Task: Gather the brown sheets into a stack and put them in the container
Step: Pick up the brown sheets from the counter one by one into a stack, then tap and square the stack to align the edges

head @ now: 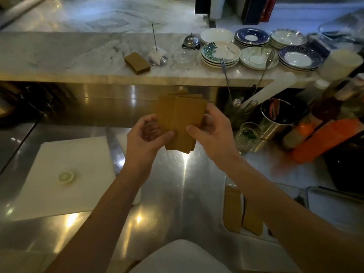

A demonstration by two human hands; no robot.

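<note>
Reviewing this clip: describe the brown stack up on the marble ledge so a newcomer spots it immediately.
Find the marble ledge behind the steel counter. Left of the receipt spike lies a small brown stack, squared and untouched, unlike the fanned brown sheets held between both hands.

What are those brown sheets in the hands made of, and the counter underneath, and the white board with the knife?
The brown sheets look like matte kraft paper or thin card: flat, dull, no shine. The counter appears to be stainless steel: it mirrors the lights and shows fine scratches. The white board looks like matte plastic, though that is less certain.
</note>
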